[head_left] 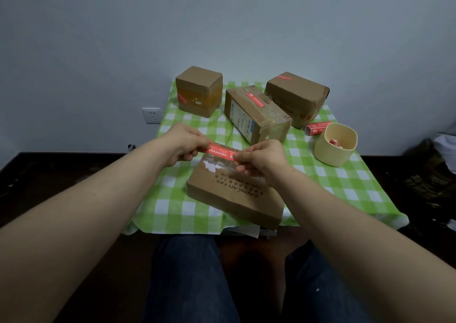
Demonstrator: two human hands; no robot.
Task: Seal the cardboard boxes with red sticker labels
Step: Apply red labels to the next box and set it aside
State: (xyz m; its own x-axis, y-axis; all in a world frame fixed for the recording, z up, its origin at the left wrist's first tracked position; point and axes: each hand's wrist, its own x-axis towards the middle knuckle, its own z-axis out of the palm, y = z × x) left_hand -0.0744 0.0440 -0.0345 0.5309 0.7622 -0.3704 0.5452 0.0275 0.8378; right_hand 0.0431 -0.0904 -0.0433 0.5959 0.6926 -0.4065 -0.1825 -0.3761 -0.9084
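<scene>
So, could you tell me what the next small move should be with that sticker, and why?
Probably lower the sticker, stretched between the left hand and right hand, onto the near box just below and press it flat. That box shows no red label yet, while the three far boxes each carry one.

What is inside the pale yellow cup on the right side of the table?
Inside the pale yellow rounded plastic cup lie crumpled red-and-white paper scraps. The cup's near wall covers its bottom, so how many scraps lie there, or anything under them, cannot be seen.
</scene>
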